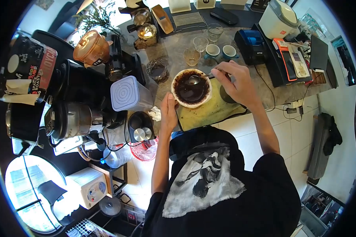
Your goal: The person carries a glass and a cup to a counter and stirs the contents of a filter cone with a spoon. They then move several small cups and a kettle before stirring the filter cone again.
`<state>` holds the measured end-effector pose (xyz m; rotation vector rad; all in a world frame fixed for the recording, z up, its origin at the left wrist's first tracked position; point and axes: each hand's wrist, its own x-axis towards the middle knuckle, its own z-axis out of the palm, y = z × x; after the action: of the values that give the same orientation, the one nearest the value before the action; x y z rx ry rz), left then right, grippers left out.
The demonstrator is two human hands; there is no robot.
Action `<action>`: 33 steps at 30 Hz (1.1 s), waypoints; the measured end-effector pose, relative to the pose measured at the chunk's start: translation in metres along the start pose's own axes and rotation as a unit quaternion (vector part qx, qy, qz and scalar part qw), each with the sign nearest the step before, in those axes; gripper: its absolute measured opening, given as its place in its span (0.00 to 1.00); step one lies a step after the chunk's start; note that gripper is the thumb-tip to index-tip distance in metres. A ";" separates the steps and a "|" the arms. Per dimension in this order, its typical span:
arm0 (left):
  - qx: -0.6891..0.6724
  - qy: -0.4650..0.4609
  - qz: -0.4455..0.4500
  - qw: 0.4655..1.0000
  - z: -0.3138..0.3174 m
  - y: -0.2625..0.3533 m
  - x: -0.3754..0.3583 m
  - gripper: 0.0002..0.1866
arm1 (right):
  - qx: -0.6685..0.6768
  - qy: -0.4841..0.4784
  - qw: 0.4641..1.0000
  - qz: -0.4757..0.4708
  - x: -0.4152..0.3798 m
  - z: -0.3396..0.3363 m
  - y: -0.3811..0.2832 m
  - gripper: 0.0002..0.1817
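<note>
A round white bowl stands on a yellow-green cloth near the counter's front edge. Dark brown liquid fills much of it, and dark grounds cling to its inner wall. My left hand holds the bowl by its left side, thumb near the rim; some fingers are hidden. In my right hand, pinched by the handle, is a metal spoon. Its tip is inside the bowl, at the liquid's surface.
Behind the bowl stand clear glasses and two cups. To the left are a lidded plastic container, a black scale-like device and crumpled tissue. A black printer and cables lie right.
</note>
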<state>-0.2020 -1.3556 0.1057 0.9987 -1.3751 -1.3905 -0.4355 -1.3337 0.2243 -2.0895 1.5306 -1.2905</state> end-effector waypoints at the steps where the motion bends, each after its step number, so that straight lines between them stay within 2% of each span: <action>1: -0.019 0.015 -0.009 1.000 0.002 -0.002 0.002 0.20 | 0.010 0.018 1.000 0.011 0.001 -0.001 -0.001 0.09; 3: -0.014 0.022 0.016 1.000 0.004 -0.007 0.005 0.20 | 0.019 0.033 0.999 0.020 0.002 -0.005 0.001 0.09; 4: -0.008 0.028 0.038 0.999 0.005 -0.009 0.005 0.21 | 0.002 0.021 1.000 -0.009 0.004 -0.005 0.004 0.09; 6: -0.027 0.051 0.031 0.998 0.013 -0.006 0.003 0.21 | -0.009 0.004 0.999 -0.033 -0.002 -0.001 0.009 0.08; 8: -0.045 0.075 0.028 0.996 0.014 -0.005 0.002 0.21 | 0.006 0.034 0.999 -0.033 -0.005 0.004 0.016 0.07; 11: -0.029 0.063 0.018 0.997 0.010 -0.009 0.004 0.21 | 0.016 0.047 0.999 -0.001 -0.009 -0.001 0.019 0.07; 20: 0.002 0.063 0.023 0.998 0.011 -0.008 0.002 0.20 | 0.069 0.100 0.993 0.003 -0.015 0.006 0.031 0.07; 23: -0.022 0.089 0.029 0.995 0.019 0.002 0.004 0.21 | 0.055 0.079 0.995 -0.012 -0.017 0.009 0.032 0.07; 25: 0.020 0.087 0.079 0.993 0.013 -0.011 0.008 0.22 | 0.054 0.074 0.996 -0.004 -0.018 0.013 0.032 0.07; 29: 0.022 0.098 0.072 0.992 0.012 -0.017 0.008 0.22 | 0.045 0.042 0.998 0.009 -0.020 0.021 0.033 0.08; 33: -0.034 0.117 0.056 0.991 0.021 -0.009 0.010 0.22 | 0.044 0.051 0.998 -0.006 -0.020 0.019 0.030 0.08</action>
<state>-0.2252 -1.3603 0.0980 0.9899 -1.1832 -1.1896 -0.4415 -1.3345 0.1847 -2.0106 1.4732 -1.4613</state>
